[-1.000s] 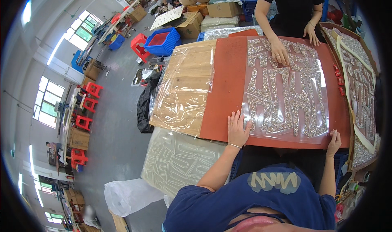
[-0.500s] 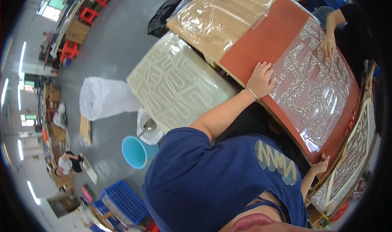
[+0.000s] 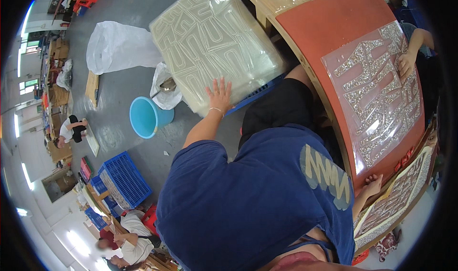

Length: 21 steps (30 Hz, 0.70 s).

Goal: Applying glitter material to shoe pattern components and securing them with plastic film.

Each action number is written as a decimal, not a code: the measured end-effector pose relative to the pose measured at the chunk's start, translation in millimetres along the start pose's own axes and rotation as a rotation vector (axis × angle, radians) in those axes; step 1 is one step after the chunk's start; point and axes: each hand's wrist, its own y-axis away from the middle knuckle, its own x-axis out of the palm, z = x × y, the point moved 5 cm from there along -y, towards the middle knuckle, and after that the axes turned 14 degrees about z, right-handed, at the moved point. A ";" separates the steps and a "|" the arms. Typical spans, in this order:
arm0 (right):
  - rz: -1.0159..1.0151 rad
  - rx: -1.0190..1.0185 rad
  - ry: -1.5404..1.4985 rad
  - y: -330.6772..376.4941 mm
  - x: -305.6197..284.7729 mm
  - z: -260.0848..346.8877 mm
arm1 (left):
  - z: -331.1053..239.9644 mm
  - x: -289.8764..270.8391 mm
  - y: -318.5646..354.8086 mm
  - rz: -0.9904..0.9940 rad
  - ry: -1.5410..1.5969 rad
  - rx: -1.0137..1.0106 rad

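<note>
My left hand (image 3: 220, 95) is open, its fingers spread over the near edge of a stack of clear moulded plastic sheets (image 3: 212, 44). Raised outlines of long looped shapes cover the top sheet. My right hand (image 3: 373, 185) is at the near right edge of the red mat (image 3: 329, 27), fingers loosely bent and apart, with nothing visible in them. On that mat lies a clear sheet with silvery glitter shapes (image 3: 377, 94). A co-worker's hand (image 3: 407, 67) touches its far right part.
A blue pallet (image 3: 255, 95) shows under the stack. To the left stand a light-blue bucket (image 3: 147, 118), a white bag with a metal scoop (image 3: 167, 87) and a large white sack (image 3: 119, 46). Another glitter panel (image 3: 396, 194) lies at the right. People sit farther off at the lower left.
My left hand has left the red mat and swung left onto the plastic sheet stack. The view has turned with my body. My right hand stays by the mat's edge.
</note>
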 end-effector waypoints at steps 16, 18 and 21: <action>0.142 -0.262 -0.108 20.3 7.7 0.6 | 73.9 -53.5 -25.0 0.295 0.209 0.012; 0.167 -0.274 -0.132 18.2 9.3 2.0 | 85.2 -47.4 -18.3 0.224 0.355 0.022; 0.153 -0.271 -0.134 21.5 8.6 4.1 | 93.7 -14.0 1.6 0.221 0.610 -0.095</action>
